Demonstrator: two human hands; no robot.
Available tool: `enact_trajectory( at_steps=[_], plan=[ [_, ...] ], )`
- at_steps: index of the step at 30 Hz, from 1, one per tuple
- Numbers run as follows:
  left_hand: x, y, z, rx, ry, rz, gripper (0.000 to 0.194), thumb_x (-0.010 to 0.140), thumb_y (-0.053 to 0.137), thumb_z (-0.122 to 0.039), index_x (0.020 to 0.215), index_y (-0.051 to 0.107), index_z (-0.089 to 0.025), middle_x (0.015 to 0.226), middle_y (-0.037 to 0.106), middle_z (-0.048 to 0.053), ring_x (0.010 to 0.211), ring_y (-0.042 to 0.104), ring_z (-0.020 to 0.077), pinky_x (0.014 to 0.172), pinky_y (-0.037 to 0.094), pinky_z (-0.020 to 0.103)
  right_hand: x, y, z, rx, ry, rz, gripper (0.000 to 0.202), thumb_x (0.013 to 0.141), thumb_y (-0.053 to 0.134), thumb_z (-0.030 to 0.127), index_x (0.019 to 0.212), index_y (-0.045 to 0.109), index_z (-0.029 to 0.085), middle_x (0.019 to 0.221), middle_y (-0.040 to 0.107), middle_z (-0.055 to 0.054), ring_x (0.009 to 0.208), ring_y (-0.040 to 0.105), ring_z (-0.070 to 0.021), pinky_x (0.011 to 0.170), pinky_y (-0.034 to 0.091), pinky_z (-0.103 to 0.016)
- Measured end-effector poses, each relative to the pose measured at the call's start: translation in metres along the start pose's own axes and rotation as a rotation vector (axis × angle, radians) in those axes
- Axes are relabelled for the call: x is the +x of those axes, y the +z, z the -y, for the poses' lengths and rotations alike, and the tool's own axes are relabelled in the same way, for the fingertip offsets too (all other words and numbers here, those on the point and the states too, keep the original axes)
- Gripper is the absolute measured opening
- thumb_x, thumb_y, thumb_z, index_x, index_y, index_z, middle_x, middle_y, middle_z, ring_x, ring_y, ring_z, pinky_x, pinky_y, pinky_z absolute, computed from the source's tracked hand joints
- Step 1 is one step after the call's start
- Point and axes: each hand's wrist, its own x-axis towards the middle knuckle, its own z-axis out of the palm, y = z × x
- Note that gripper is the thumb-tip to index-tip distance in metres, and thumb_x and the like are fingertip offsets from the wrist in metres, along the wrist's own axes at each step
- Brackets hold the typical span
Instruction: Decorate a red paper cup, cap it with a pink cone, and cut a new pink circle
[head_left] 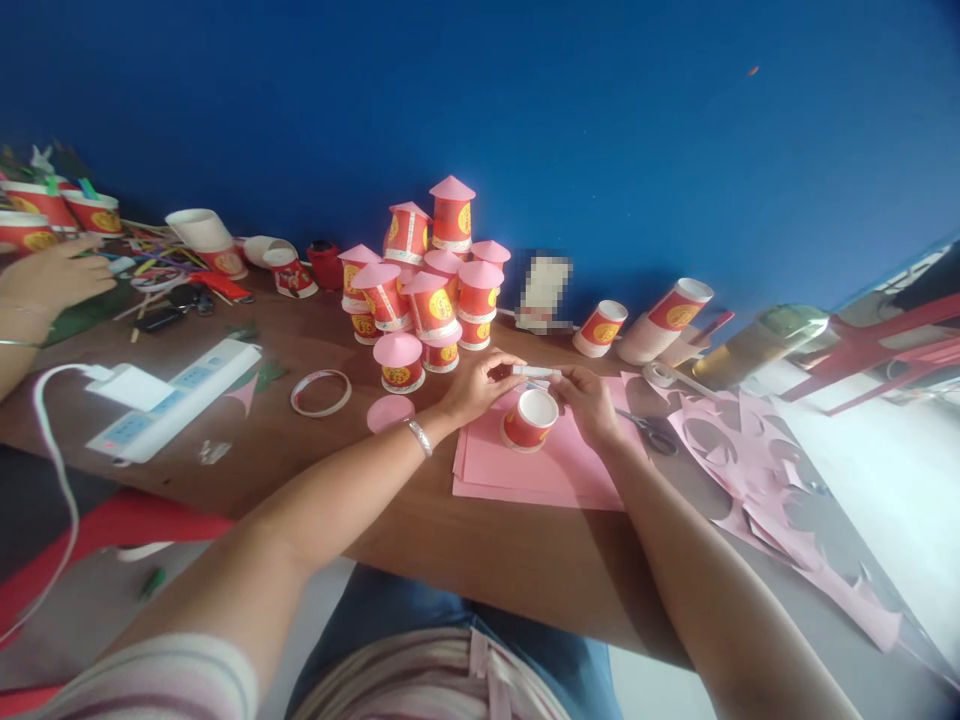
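Note:
Between my two hands is a short white strip (535, 371), which looks like paper or tape; I cannot tell which. My left hand (484, 388) pinches its left end, and my right hand (589, 400) is closed at its right end. Just below them a red paper cup (529, 425) with a yellow print stands upside down, its white base facing up. Under the cup lies a stack of pink paper sheets (540, 480). Left of my hands, several upturned red cups with pink paper cone roofs (431, 300) stand stacked. A pink paper disc (390, 412) lies near my left wrist.
Scissors (656, 435) and cut pink paper scraps (750, 450) lie on the right. Stacked cups (667, 320) and a phone (545, 290) stand by the blue wall. Leftward are a white ring (321, 393), a power strip (180, 400) and another person's hand (56, 275).

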Motion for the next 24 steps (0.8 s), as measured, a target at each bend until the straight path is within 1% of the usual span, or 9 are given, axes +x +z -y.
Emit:
enact_trajectory(
  at_steps=[2, 4, 7, 11, 13, 15, 17, 19, 24],
  plan=[
    [0.0011, 0.0002, -0.001, 0.041, 0.038, 0.002, 0.02, 0.093, 0.077, -0.036, 0.105, 0.074, -0.02, 0.098, 0.077, 0.005, 0.088, 0.071, 0.0172, 0.074, 0.058, 0.03, 0.0002, -0.0021, 0.0011, -0.056, -0.018, 0.022, 0.049, 0.089, 0.073, 0.064, 0.07, 0.062, 0.021, 0.054, 0.055, 0.004, 0.048, 0.044, -0.01, 0.047, 0.035, -0.026],
    [0.0025, 0.0, -0.0029, 0.075, 0.094, 0.003, 0.019, 0.094, 0.076, -0.035, 0.105, 0.074, -0.02, 0.099, 0.077, 0.005, 0.089, 0.071, 0.0172, 0.077, 0.058, 0.03, 0.0, -0.0034, 0.0032, -0.102, -0.052, 0.037, 0.057, 0.095, 0.066, 0.066, 0.062, 0.055, 0.021, 0.052, 0.052, 0.003, 0.048, 0.042, -0.0096, 0.048, 0.033, -0.026],
    [0.004, -0.0008, -0.0058, 0.093, 0.165, -0.003, 0.017, 0.095, 0.075, -0.034, 0.104, 0.072, -0.02, 0.099, 0.077, 0.005, 0.088, 0.071, 0.0166, 0.078, 0.058, 0.031, -0.0009, -0.003, 0.0067, -0.106, -0.07, 0.064, 0.063, 0.097, 0.06, 0.071, 0.059, 0.051, 0.022, 0.052, 0.05, 0.003, 0.049, 0.042, -0.0101, 0.05, 0.034, -0.027],
    [0.0039, -0.0018, -0.0076, 0.109, 0.196, -0.006, 0.015, 0.097, 0.073, -0.032, 0.105, 0.072, -0.019, 0.1, 0.077, 0.005, 0.085, 0.071, 0.0154, 0.077, 0.057, 0.03, -0.0017, -0.0003, 0.0081, -0.081, -0.063, 0.055, 0.064, 0.095, 0.058, 0.075, 0.06, 0.051, 0.022, 0.054, 0.051, 0.003, 0.051, 0.044, -0.0108, 0.051, 0.037, -0.027],
    [0.0036, -0.002, -0.0078, 0.102, 0.204, -0.012, 0.015, 0.097, 0.073, -0.032, 0.105, 0.072, -0.019, 0.099, 0.077, 0.006, 0.084, 0.07, 0.015, 0.075, 0.057, 0.029, -0.0014, 0.0006, 0.0071, -0.066, -0.093, 0.03, 0.06, 0.094, 0.061, 0.074, 0.066, 0.058, 0.021, 0.06, 0.056, 0.001, 0.056, 0.05, -0.0117, 0.055, 0.042, -0.027],
    [0.0033, -0.0021, -0.008, 0.091, 0.204, -0.017, 0.015, 0.097, 0.072, -0.031, 0.104, 0.072, -0.019, 0.098, 0.077, 0.006, 0.085, 0.071, 0.0149, 0.072, 0.057, 0.028, -0.0004, 0.0005, 0.0054, -0.02, -0.111, 0.012, 0.052, 0.089, 0.07, 0.071, 0.078, 0.066, 0.02, 0.067, 0.062, 0.001, 0.062, 0.055, -0.0129, 0.06, 0.047, -0.027],
    [0.0032, -0.0022, -0.008, 0.09, 0.197, -0.013, 0.015, 0.097, 0.073, -0.032, 0.104, 0.072, -0.019, 0.098, 0.077, 0.005, 0.084, 0.071, 0.0148, 0.07, 0.056, 0.027, 0.0009, -0.0004, 0.0035, 0.026, -0.095, 0.007, 0.048, 0.083, 0.078, 0.067, 0.087, 0.07, 0.02, 0.07, 0.064, 0.001, 0.064, 0.057, -0.0136, 0.062, 0.05, -0.027],
    [0.0032, -0.0022, -0.0077, 0.1, 0.193, -0.007, 0.016, 0.096, 0.074, -0.033, 0.104, 0.072, -0.019, 0.098, 0.077, 0.005, 0.085, 0.071, 0.015, 0.071, 0.056, 0.027, 0.002, -0.0015, 0.002, 0.041, -0.069, 0.001, 0.046, 0.082, 0.081, 0.065, 0.083, 0.069, 0.02, 0.068, 0.063, 0.001, 0.062, 0.056, -0.0131, 0.06, 0.049, -0.027],
    [0.0031, -0.0015, -0.0056, 0.132, 0.202, -0.005, 0.016, 0.096, 0.074, -0.034, 0.104, 0.071, -0.02, 0.1, 0.077, 0.005, 0.087, 0.072, 0.0165, 0.077, 0.058, 0.031, 0.0029, -0.0027, 0.0024, 0.022, -0.039, 0.008, 0.053, 0.087, 0.076, 0.066, 0.066, 0.058, 0.02, 0.059, 0.055, 0.003, 0.053, 0.05, -0.0107, 0.055, 0.044, -0.026]
  ],
)
